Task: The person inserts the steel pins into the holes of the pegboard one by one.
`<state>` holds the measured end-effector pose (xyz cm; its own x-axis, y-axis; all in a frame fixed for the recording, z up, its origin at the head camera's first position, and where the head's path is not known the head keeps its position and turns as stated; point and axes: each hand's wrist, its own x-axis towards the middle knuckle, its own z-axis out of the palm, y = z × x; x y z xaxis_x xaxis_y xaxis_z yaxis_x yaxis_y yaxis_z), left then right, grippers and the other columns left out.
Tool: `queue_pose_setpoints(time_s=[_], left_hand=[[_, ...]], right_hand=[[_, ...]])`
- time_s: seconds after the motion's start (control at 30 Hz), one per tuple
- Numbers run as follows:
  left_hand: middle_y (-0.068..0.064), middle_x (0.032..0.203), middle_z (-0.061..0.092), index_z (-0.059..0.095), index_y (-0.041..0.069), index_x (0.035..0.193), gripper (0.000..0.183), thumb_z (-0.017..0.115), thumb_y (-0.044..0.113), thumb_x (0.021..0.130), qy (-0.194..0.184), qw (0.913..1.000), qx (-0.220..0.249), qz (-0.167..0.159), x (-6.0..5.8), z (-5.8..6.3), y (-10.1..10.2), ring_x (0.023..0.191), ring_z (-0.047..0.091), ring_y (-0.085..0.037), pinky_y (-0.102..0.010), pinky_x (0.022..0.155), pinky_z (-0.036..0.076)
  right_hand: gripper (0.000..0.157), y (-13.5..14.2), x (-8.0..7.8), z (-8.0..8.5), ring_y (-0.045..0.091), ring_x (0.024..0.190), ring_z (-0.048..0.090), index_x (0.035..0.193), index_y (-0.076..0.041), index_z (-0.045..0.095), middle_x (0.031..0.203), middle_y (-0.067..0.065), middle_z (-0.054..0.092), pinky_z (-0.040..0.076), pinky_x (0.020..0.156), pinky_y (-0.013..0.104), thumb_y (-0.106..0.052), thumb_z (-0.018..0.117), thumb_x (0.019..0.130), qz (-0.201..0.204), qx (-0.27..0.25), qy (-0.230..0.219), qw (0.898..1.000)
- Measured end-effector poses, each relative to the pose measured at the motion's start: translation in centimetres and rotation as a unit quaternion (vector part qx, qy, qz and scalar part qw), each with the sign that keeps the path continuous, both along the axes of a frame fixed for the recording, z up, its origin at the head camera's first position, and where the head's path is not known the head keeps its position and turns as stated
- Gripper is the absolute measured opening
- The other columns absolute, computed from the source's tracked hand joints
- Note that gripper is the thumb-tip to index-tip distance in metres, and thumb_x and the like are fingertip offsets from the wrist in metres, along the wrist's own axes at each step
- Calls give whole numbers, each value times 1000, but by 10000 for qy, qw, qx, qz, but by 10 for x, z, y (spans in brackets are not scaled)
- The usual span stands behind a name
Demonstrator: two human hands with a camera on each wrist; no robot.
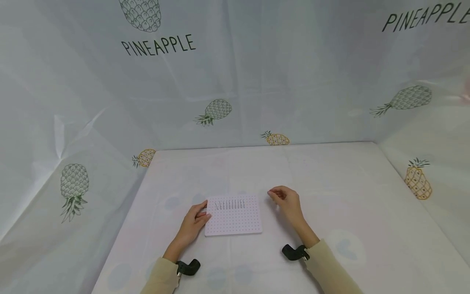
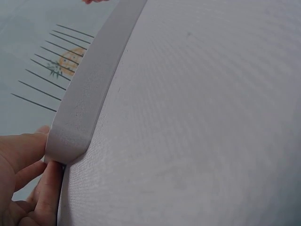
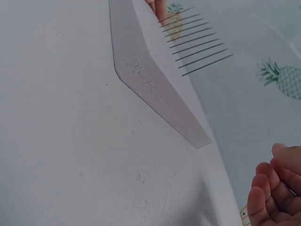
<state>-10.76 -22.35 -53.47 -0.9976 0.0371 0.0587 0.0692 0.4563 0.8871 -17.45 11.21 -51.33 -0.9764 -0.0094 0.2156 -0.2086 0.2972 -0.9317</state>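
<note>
A white pegboard [image 1: 235,222] with a grid of small holes lies on the table. Several thin dark pins [image 1: 230,204] stand in a row near its far edge; the leftmost ones lean in the head view. My left hand [image 1: 191,222] holds the board's left side, thumb and fingers at its edge, as the left wrist view shows near the corner. To the right of the board, my right hand [image 1: 288,202] hovers near its far right corner. Its fingers [image 3: 264,176] are loosely curled, and nothing shows between them in the right wrist view.
A white cloth with faint pale circles covers the table [image 1: 330,175]. Hanging sheets printed with pineapples enclose the back and sides, meeting the table at its far edge. A dark camera mount sits on each wrist, below beige sleeves [image 1: 330,265].
</note>
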Motion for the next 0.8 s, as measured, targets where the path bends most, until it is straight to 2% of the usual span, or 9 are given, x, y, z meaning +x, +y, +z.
queue_pose_setpoints(time_s=[0.13,0.3,0.53,0.63,0.8], left_hand=[[-22,134,51,45,-5,145,54,65,6,96,-41,9999,-126,111,0,0,3,115,57,-35,-40,96,50],[-25,133,50,43,-9,145,54,64,2,96,1,9998,-166,150,0,1,6,116,56,-40,-46,96,49],[-20,135,50,44,-3,147,56,66,12,97,-87,9999,-77,-41,1,2,1,117,57,-34,-37,97,50],[-19,136,50,44,-1,148,56,66,14,98,-93,9999,-95,-44,0,2,0,118,57,-33,-34,97,50],[-18,138,50,44,2,149,56,65,14,98,-201,9997,-131,3,0,2,0,120,56,-31,-32,98,49]], right_hand=[[10,7,3,-1,21,72,64,96,2,74,85,11,71,49,56,19,-6,75,89,-251,30,10,9997],[14,14,7,-4,14,72,63,97,1,75,87,11,72,48,58,17,-8,77,88,-615,227,30,9978],[17,22,17,-12,12,70,58,100,4,74,85,12,69,45,56,14,-8,77,88,-1139,384,-31,9927],[17,24,21,-15,14,70,56,99,4,74,84,12,68,44,55,14,-8,77,88,-1270,421,-122,9909],[13,26,25,-18,18,72,56,95,4,74,82,12,68,42,59,14,-6,78,87,-1454,655,-115,9871]])
